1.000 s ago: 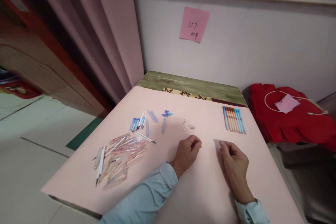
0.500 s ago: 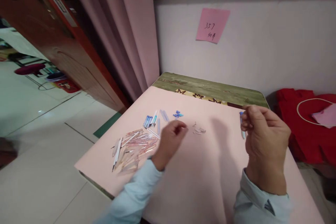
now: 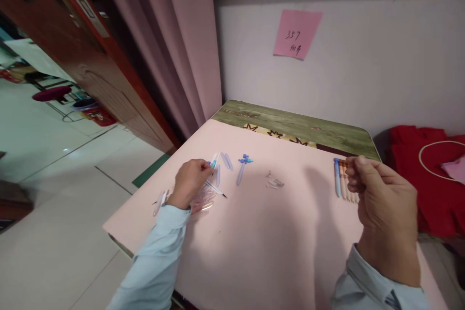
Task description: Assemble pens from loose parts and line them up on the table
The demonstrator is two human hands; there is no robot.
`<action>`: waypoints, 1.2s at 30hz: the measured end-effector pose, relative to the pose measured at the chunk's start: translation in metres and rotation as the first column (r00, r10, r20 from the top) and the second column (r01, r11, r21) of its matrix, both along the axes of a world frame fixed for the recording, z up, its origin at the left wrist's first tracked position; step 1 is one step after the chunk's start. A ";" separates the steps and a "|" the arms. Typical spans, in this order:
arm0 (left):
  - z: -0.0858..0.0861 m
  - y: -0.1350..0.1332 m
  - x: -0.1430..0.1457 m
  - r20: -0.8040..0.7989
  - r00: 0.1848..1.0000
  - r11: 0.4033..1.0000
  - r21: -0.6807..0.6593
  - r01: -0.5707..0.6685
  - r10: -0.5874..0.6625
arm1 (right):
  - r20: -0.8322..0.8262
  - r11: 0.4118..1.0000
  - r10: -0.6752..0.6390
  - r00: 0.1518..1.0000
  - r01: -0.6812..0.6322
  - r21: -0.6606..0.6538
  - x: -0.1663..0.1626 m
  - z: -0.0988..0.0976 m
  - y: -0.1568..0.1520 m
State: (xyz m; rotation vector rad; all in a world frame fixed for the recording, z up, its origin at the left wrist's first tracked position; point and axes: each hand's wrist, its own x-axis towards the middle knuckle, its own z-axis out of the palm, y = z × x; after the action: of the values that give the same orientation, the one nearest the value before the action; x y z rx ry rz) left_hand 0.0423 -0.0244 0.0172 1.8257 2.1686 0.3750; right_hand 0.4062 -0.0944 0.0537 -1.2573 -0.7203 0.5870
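Note:
My left hand (image 3: pixel 191 179), thumb and fingers pinched together, is over the left pile, its fingertips beside the blue and white pen parts (image 3: pixel 214 161). Whether one is held I cannot make out. Below it lie clear pinkish pen barrels (image 3: pixel 207 201), partly covered. My right hand (image 3: pixel 387 198) is raised at the right with its fingers curled closed; anything in them is hidden. Just behind it lies a row of pens, a blue one (image 3: pixel 337 178) and several orange-brown ones (image 3: pixel 345 181). Between the hands are small blue pieces (image 3: pixel 246 159) and small clear pieces (image 3: pixel 273 181).
A pink sheet (image 3: pixel 254 261) covers the table, with a green wood-grain edge (image 3: pixel 290 118) behind. A pink note (image 3: pixel 298 34) is stuck to the wall. Red cloth (image 3: pixel 410 174) lies at the right; a curtain (image 3: pixel 181 34) and a door (image 3: pixel 98 77) stand at the left.
My left hand has moved left from the middle to the pile of pen parts. A bluish barrel now shows below the blue pieces. My right hand appears shifted slightly right and down, showing more of the pens.

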 end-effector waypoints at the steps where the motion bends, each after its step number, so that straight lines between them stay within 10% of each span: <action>1: -0.003 0.001 0.010 -0.054 0.998 1.000 -0.030 0.007 -0.009 | -0.001 1.000 0.006 1.000 -0.006 -0.003 0.000 -0.001 0.000; 9: -0.019 0.007 0.027 -0.291 0.956 0.989 -0.147 -0.007 -0.036 | 0.010 1.000 -0.011 1.000 0.011 0.021 0.005 -0.004 0.003; 24: -0.045 -0.001 0.084 -0.109 0.974 0.978 -0.083 0.191 -0.200 | 0.003 0.973 0.220 0.976 -0.219 -0.079 -0.034 -0.009 0.016; 29: -0.017 -0.006 0.097 0.100 0.984 0.987 0.073 0.143 -0.150 | -0.058 0.907 0.371 0.927 -0.375 -0.193 -0.053 -0.025 0.027; 36: 0.017 -0.005 0.153 0.374 0.841 0.914 0.264 0.307 -0.391 | -0.134 0.863 0.421 0.897 -0.441 -0.247 -0.081 -0.044 0.038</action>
State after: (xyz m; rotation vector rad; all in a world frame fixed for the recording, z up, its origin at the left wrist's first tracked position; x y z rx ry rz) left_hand 0.1951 -0.0292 0.0339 1.9704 1.5142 0.8324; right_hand 0.3253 -0.0562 0.0101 -1.3218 -0.8878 1.1300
